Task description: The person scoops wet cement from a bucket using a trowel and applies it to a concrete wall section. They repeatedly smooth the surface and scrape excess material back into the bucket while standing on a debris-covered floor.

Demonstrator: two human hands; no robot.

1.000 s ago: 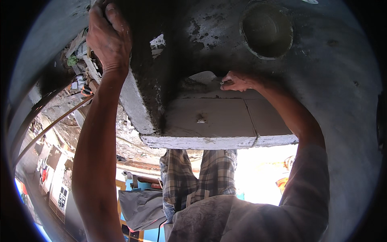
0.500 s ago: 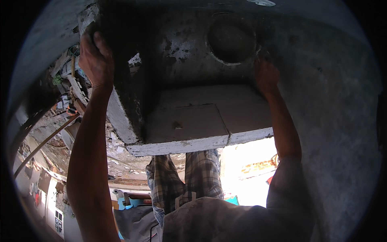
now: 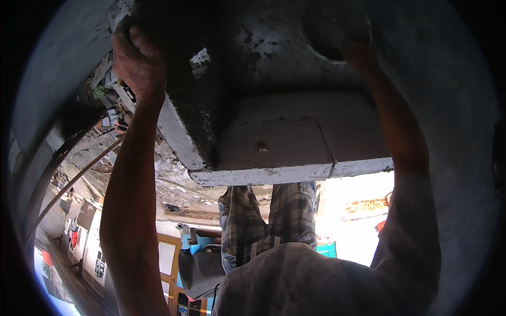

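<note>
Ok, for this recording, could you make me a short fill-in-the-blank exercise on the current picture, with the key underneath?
1. The right hand is at a rim whose shape is ____.
2. The left hand is toward the picture's upper ____ corner.
3. The trousers have a ____ pattern.
4. In the picture, the trousers show ____ the pale-edged slab.

Missing words: round; left; checked; below.

The upright [image 3: 192, 116] stands at the slab's [image 3: 274, 145] left edge; the circle [image 3: 334, 23] lies beyond its far right corner. Left grip [image 3: 138, 66]: at the upright's left edge. Right grip [image 3: 360, 55]: at the circle's near rim.
</note>
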